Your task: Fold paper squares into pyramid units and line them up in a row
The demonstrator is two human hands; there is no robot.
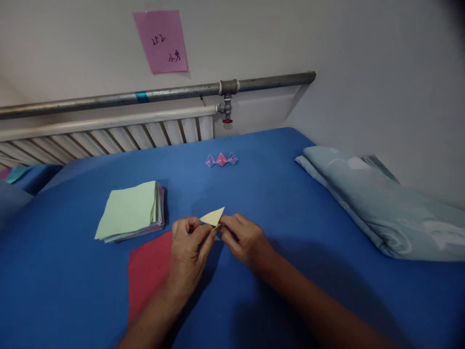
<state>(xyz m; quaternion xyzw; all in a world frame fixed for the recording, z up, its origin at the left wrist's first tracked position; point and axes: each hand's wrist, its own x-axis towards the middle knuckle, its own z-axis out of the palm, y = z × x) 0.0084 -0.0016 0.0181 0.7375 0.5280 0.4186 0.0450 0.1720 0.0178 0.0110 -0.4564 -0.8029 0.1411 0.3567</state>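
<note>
A small piece of folded yellow paper [213, 216] is held between my two hands, above the blue surface. My left hand [189, 252] pinches it from the left with thumb and fingers. From the right, my right hand [244, 238] grips its edge near the middle. One pointed flap rises above the fingertips, and part of the paper is hidden behind them. Under my left hand and forearm lies a sheet of red paper [145, 274], partly covered by them.
A stack of coloured paper [129, 211], pale green on top, lies at the left. Three small folded paper shapes [221, 159], purple and pink, sit farther back. Folded pale-blue fabric [378, 208] lies at the right. A radiator [152, 133] and a metal pipe [181, 92] run along the wall.
</note>
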